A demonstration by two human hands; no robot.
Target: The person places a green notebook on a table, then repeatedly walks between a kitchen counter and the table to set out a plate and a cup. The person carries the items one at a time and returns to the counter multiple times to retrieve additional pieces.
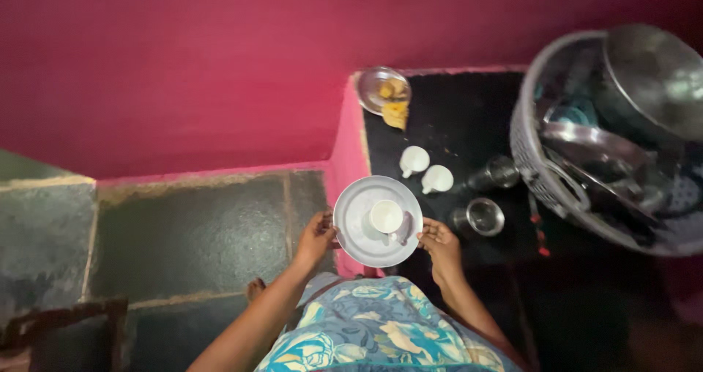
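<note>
Steel plate (pixel 359 229) silver-grey, plain. Cup (pixel 386 216) on it white, no pattern. Two more cups (pixel 414 160) (pixel 438 179) white, plain. Table (pixel 454 119) top black, its edge pink. Wall (pixel 183 64) deep pink-magenta, plain. Floor (pixel 190 233) dark grey-green slabs with pale joints. Small plate (pixel 373 86) silver, food (pixel 395 113) on it yellow-orange. Steel tumblers (pixel 485 216) silver. Basket (pixel 534 174) grey-white mesh, utensils inside metallic. Dress (pixel 373 332) blue-teal with cream and yellow floral print.

Both arms reach forward, left hand (pixel 316 236) and right hand (pixel 438 240) curled in grip.
</note>
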